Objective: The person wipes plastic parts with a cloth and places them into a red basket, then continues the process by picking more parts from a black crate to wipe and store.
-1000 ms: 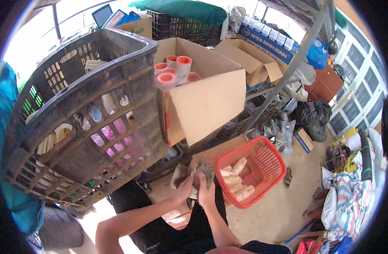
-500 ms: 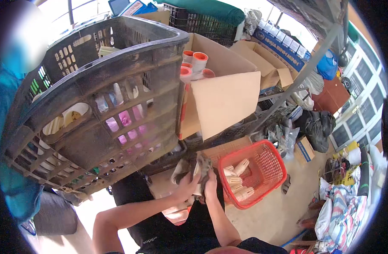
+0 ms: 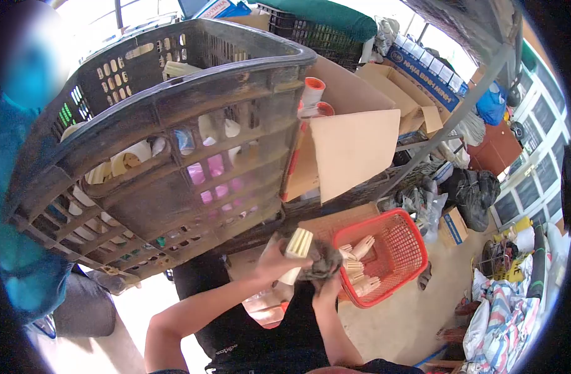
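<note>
My left hand (image 3: 274, 263) is closed around a cream ribbed plastic piece (image 3: 299, 243), which stands up tilted from the fingers. Bunched in my right hand (image 3: 327, 292) is a dark grey-brown cloth (image 3: 323, 260), close beside the plastic piece. To the right of both hands sits a red plastic basket (image 3: 399, 243). Several cream pronged plastic pieces (image 3: 362, 247) lie in its left half. Below my hands, a white and orange-red object (image 3: 266, 311) is partly hidden by my left forearm.
A large black crate (image 3: 167, 187) full of parts rises at the left. Behind the basket stands a cardboard box (image 3: 357, 149) with orange-rimmed white tubes (image 3: 313, 92). A metal post (image 3: 447, 124) slants across the right. Striped sacks (image 3: 500, 318) lie on the floor at right.
The cream ribbed piece, mostly covered by the cloth before, now shows in my left hand. My right hand and the cloth have moved down and right, apart from my left hand.
</note>
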A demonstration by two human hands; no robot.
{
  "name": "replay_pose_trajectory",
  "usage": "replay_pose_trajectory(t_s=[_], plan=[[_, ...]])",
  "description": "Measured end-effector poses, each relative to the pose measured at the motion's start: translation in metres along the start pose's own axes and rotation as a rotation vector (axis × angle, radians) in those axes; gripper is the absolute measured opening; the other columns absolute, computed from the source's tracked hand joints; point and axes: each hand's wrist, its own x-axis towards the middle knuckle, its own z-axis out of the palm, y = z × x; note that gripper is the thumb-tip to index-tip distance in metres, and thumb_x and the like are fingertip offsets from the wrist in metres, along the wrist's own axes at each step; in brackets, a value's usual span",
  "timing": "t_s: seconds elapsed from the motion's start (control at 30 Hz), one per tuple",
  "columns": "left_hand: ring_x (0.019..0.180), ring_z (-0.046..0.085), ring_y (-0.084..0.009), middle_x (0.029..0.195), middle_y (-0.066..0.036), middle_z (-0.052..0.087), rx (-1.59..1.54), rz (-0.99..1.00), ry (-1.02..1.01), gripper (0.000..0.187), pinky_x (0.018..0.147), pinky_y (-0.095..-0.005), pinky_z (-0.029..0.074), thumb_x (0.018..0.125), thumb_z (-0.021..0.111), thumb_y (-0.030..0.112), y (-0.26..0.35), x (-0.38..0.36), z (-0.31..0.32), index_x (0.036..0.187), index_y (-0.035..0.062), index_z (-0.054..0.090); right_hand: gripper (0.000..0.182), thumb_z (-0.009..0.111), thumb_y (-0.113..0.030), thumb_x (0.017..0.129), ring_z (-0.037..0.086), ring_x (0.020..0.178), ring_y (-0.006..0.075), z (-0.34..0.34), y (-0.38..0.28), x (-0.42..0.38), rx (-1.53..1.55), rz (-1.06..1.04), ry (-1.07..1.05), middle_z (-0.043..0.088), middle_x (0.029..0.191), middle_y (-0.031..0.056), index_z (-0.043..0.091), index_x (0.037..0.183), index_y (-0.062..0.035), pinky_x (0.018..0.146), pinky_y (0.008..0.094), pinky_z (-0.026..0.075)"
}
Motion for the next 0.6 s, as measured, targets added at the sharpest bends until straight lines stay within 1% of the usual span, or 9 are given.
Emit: replay_pose_trajectory(t_s=[0.07, 0.1, 0.2, 0.23, 0.3, 0.37, 0.43, 0.5, 0.6], plan=[[0.096, 0.06, -0.0247, 0.11, -0.023, 0.058, 0.202, 0.01, -0.044, 0.098, 0.084, -0.0318, 0.047, 0.054, 0.083, 0.038, 0.009, -0.006, -0.002, 0.125, -0.0132, 0.039, 0.036, 0.037, -0.02, 0.094, 0.056, 0.099, 0.0211, 0.014, -0.011, 0.007, -0.141, -0.329, 0.124, 0.059, 0.106, 0.0116, 0.051, 0.118, 0.0025, 0.089, 0.0321, 0.043], [0.095, 0.061, -0.0261, 0.108, -0.022, 0.059, 0.399, 0.018, -0.092, 0.093, 0.084, -0.0319, 0.046, 0.054, 0.081, 0.038, 0.013, -0.01, 0.0, 0.122, -0.0123, 0.044, 0.036, 0.037, -0.02, 0.094, 0.056, 0.099, 0.0211, 0.029, -0.023, 0.003, -0.149, -0.332, 0.12, 0.059, 0.106, 0.0116, 0.051, 0.118, 0.0025, 0.089, 0.0321, 0.043], [0.089, 0.062, -0.0301, 0.096, -0.023, 0.062, 0.451, 0.183, -0.091, 0.079, 0.081, -0.0341, 0.047, 0.054, 0.079, 0.04, 0.022, -0.027, 0.012, 0.108, -0.0102, 0.053, 0.031, 0.045, -0.018, 0.093, 0.055, 0.095, 0.0151, 0.035, -0.037, 0.0, -0.696, -0.302, -0.376, 0.06, 0.102, 0.01, 0.055, 0.11, 0.0066, 0.085, 0.0276, 0.043], [0.087, 0.062, -0.0309, 0.093, -0.023, 0.062, 0.487, 0.242, -0.109, 0.076, 0.079, -0.0346, 0.047, 0.054, 0.079, 0.04, 0.025, -0.029, 0.012, 0.105, -0.0101, 0.053, 0.027, 0.055, -0.015, 0.089, 0.055, 0.088, 0.0102, 0.044, -0.04, -0.002, -0.745, -0.143, -0.401, 0.062, 0.095, 0.0065, 0.058, 0.107, 0.0049, 0.078, 0.0244, 0.044], [0.083, 0.062, -0.0319, 0.087, -0.024, 0.061, 0.509, 0.356, -0.051, 0.073, 0.076, -0.0357, 0.048, 0.056, 0.079, 0.042, 0.021, -0.026, 0.01, 0.1, -0.0097, 0.053, 0.023, 0.061, -0.014, 0.086, 0.055, 0.083, 0.0073, 0.047, -0.042, 0.003, -0.713, -0.07, -0.421, 0.062, 0.089, 0.0038, 0.061, 0.102, 0.003, 0.073, 0.0227, 0.044], [0.082, 0.063, -0.0304, 0.086, -0.022, 0.062, 0.574, 0.262, -0.147, 0.07, 0.075, -0.0364, 0.048, 0.058, 0.079, 0.042, 0.04, -0.031, 0.006, 0.099, -0.0089, 0.054, 0.022, 0.062, -0.015, 0.086, 0.055, 0.083, 0.0087, 0.043, -0.051, 0.008, -0.755, -0.242, -0.335, 0.063, 0.086, 0.0035, 0.063, 0.099, 0.002, 0.074, 0.024, 0.044], [0.075, 0.063, -0.0289, 0.08, -0.021, 0.062, 0.534, 0.376, -0.081, 0.065, 0.071, -0.0371, 0.049, 0.064, 0.077, 0.043, 0.032, -0.032, 0.011, 0.097, -0.0079, 0.055, 0.021, 0.059, -0.015, 0.087, 0.056, 0.082, 0.0123, 0.015, -0.045, 0.037, -0.743, -0.373, -0.086, 0.063, 0.089, 0.006, 0.064, 0.099, 0.0015, 0.075, 0.0267, 0.045], [0.091, 0.062, -0.0323, 0.097, -0.025, 0.062, 0.565, 0.138, -0.252, 0.076, 0.083, -0.0369, 0.048, 0.068, 0.07, 0.055, 0.044, -0.038, 0.012, 0.108, -0.0081, 0.055, 0.022, 0.056, -0.016, 0.088, 0.057, 0.081, 0.015, -0.011, -0.066, 0.067, -0.612, -0.432, 0.096, 0.062, 0.092, 0.0087, 0.064, 0.099, 0.0015, 0.074, 0.0286, 0.046], [0.087, 0.063, -0.0348, 0.093, -0.024, 0.064, 0.56, 0.241, -0.312, 0.058, 0.078, -0.0399, 0.05, 0.077, 0.065, 0.047, 0.034, -0.043, 0.011, 0.105, -0.0037, 0.058, 0.029, 0.056, -0.022, 0.089, 0.058, 0.078, 0.0186, -0.064, -0.093, 0.122, -0.353, -0.559, 0.386, 0.062, 0.091, 0.0113, 0.063, 0.099, 0.0045, 0.071, 0.0315, 0.047]])
